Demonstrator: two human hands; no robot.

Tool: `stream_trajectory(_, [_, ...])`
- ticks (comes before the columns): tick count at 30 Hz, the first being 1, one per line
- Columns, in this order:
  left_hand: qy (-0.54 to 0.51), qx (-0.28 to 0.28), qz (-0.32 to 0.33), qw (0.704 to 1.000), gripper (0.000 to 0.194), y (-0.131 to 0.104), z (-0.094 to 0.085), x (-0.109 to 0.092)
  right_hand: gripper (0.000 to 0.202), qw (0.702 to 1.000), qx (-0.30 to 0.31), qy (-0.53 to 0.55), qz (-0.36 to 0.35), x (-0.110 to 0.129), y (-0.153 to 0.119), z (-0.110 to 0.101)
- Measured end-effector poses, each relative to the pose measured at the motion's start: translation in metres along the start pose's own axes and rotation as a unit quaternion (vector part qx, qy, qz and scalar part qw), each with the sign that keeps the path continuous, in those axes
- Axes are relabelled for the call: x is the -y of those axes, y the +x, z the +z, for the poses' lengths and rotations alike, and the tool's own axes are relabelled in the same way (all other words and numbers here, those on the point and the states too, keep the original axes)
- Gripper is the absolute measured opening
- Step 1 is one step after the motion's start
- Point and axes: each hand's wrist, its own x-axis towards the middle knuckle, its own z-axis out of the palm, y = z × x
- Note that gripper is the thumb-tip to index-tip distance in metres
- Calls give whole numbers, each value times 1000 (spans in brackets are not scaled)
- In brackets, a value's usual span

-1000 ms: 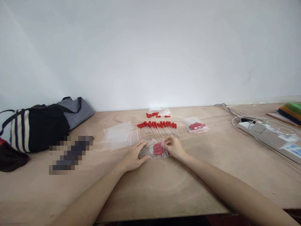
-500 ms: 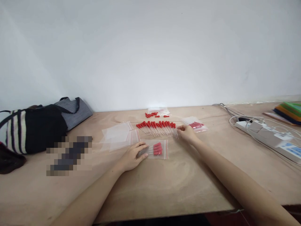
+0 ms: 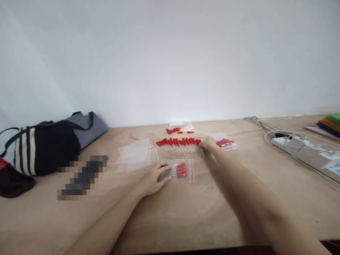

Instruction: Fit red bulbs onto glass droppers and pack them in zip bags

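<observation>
A small clear zip bag (image 3: 190,173) lies flat with several red-bulbed droppers (image 3: 182,170) inside. My left hand (image 3: 155,179) is at its left end, thumb and fingers closed over the plastic. Farther back, a long row of glass droppers with red rubber bulbs (image 3: 179,142) lies side by side, bulbs pointing away from me. At the right end of that row is my right hand (image 3: 208,144), its fingers pinched on the last dropper; the hand partly hides it. Just right of this hand, another zip bag (image 3: 232,144) holds more red-bulbed droppers.
Flat clear zip bags (image 3: 135,152) overlap left of the row. Loose red bulbs (image 3: 174,130) lie by a bag near the wall. A black bag (image 3: 55,145) and a blurred dark object (image 3: 85,175) are on the left, a power strip (image 3: 300,145) with cables on the right.
My right hand has moved slightly away from me at the row's right end. My left hand stays on the zip bag. The whole view has shifted a little.
</observation>
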Motion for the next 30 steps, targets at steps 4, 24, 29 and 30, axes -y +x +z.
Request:
stream_trajectory(4, [0, -2, 1, 1000, 35, 0, 0, 1, 30, 998, 5, 57, -20, -1, -6, -5])
stream_trajectory(24, [5, -14, -1, 1000, 34, 1, 3, -2, 43, 891, 29, 439, -113, -40, -110, -5])
stream_trajectory(29, [14, -17, -11, 1000, 35, 2, 2, -5, 41, 879, 36, 460, -117, -36, -119, 3])
stream_trajectory(30, [15, -17, -10, 1000, 35, 2, 2, -5, 41, 875, 33, 467, -119, -36, -120, 4])
